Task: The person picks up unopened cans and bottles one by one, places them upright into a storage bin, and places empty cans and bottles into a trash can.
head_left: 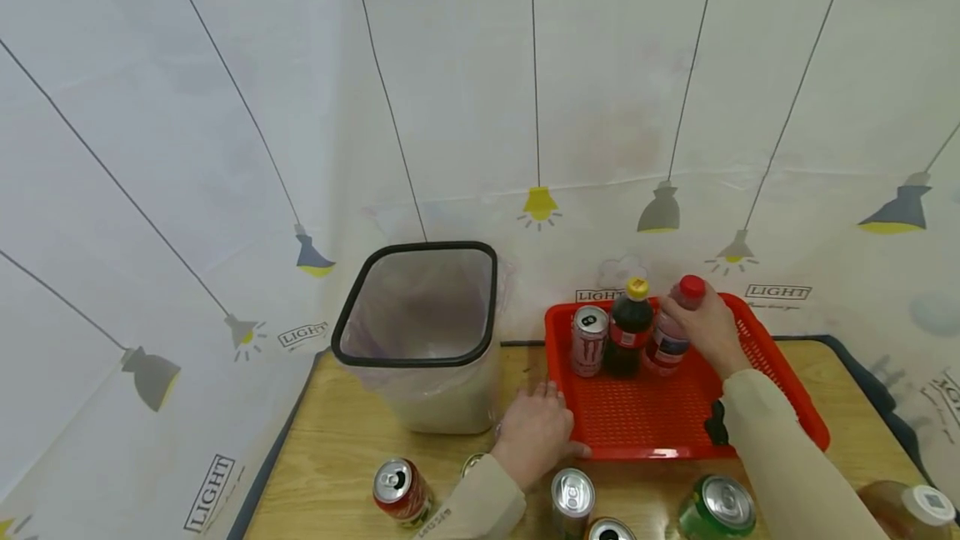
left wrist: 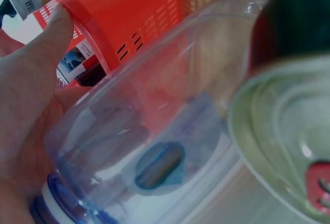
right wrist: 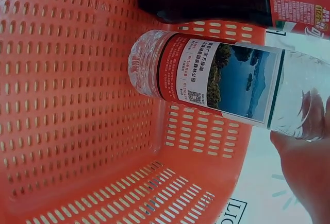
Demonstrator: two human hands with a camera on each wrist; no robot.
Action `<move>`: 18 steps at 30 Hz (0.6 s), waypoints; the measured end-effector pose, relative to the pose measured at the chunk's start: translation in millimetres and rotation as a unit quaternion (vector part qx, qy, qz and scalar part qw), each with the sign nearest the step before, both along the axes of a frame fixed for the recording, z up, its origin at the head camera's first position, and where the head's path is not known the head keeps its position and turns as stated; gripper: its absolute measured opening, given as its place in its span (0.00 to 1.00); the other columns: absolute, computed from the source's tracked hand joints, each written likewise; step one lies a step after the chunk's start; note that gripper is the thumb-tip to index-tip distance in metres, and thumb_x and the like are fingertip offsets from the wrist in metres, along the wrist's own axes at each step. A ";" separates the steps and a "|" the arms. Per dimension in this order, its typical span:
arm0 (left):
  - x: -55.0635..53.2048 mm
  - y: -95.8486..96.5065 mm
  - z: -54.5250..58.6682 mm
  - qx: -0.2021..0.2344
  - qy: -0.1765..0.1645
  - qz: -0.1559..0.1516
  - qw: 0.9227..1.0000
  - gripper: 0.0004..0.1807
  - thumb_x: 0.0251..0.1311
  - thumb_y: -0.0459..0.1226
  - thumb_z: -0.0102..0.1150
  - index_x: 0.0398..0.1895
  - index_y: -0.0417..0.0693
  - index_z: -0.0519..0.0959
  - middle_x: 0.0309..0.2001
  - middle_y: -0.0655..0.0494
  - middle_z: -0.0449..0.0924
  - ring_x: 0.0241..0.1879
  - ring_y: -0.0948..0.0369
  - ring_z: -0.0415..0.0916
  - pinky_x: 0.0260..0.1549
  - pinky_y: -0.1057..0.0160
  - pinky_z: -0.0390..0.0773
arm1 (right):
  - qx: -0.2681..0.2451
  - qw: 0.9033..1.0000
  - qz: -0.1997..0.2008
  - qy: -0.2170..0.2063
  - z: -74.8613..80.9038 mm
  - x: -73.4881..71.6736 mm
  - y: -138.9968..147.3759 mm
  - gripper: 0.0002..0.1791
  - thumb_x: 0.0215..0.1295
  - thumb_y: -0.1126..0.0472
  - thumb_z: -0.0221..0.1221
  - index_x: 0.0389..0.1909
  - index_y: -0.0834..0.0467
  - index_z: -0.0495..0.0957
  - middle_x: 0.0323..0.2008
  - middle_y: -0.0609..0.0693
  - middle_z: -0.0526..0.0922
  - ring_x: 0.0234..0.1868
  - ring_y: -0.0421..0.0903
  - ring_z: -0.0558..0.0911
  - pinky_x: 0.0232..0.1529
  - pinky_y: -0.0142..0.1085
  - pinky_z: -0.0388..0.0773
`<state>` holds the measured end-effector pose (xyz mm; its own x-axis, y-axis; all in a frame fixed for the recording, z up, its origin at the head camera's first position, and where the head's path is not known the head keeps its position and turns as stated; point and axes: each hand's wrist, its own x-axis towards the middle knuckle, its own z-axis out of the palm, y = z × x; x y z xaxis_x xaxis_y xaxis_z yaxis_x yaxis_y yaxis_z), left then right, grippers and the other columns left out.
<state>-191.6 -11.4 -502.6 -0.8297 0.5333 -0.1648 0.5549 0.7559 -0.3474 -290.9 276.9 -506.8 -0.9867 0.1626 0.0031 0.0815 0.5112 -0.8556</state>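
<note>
My right hand (head_left: 705, 326) grips a clear plastic water bottle (head_left: 667, 342) near its red cap. The bottle stands in the red basket (head_left: 637, 423), its scenic label (right wrist: 242, 80) facing the right wrist camera. On its left are a dark cola bottle (head_left: 628, 333) with a yellow cap and a pink drink can (head_left: 588, 344). My left hand (head_left: 536, 432) rests at the basket's front left corner, fingers extended, thumb (left wrist: 59, 28) at the rim. A clear bottle (left wrist: 154, 131) with a blue cap lies across the left wrist view in front of the fingers.
A bin (head_left: 442, 402) with a black rim and plastic liner stands left of the basket. Along the table's front are a red can (head_left: 402, 492), a silver can (head_left: 572, 498), a green can (head_left: 716, 511) and a white-capped brown bottle (head_left: 903, 511). A printed cloth (head_left: 465, 107) hangs behind.
</note>
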 end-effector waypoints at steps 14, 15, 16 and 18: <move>2.1 0.8 0.0 0.006 0.014 -0.003 1.000 0.47 0.57 0.76 0.49 0.66 0.54 0.82 0.67 0.55 0.78 0.65 0.59 0.77 0.58 0.56 0.78 | -0.021 0.997 0.045 -0.067 12.5 5.8 -1.5 0.53 0.74 0.25 0.40 0.78 0.67 0.49 0.74 0.73 0.59 0.73 0.72 0.60 0.70 0.69 0.58; 2.1 0.7 -0.5 0.006 0.014 -0.003 1.000 0.47 0.58 0.76 0.49 0.66 0.54 0.82 0.67 0.55 0.78 0.65 0.58 0.77 0.58 0.56 0.78 | -0.023 0.996 0.048 -0.071 13.5 6.2 -1.4 0.54 0.73 0.24 0.39 0.79 0.66 0.48 0.75 0.73 0.57 0.74 0.73 0.58 0.70 0.70 0.56; 2.1 0.7 -0.8 0.006 0.014 -0.003 1.000 0.47 0.57 0.76 0.49 0.66 0.54 0.82 0.67 0.55 0.78 0.65 0.58 0.77 0.58 0.56 0.78 | -0.027 0.995 0.051 -0.076 14.4 6.7 -1.2 0.55 0.73 0.23 0.38 0.79 0.65 0.47 0.76 0.73 0.55 0.75 0.73 0.56 0.70 0.70 0.55; 2.1 0.8 -1.6 0.007 0.012 -0.003 1.000 0.47 0.57 0.76 0.49 0.66 0.53 0.82 0.67 0.55 0.78 0.64 0.58 0.77 0.58 0.56 0.78 | -0.031 0.995 0.052 -0.081 15.9 8.5 -0.3 0.55 0.72 0.22 0.35 0.80 0.64 0.47 0.77 0.72 0.54 0.76 0.73 0.55 0.70 0.71 0.53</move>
<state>-189.5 -10.6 -504.2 -0.8300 0.5408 -0.1366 0.5511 0.7572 -0.3505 -282.4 276.6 -490.9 -0.9850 0.0538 -0.1640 0.1699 0.4704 -0.8660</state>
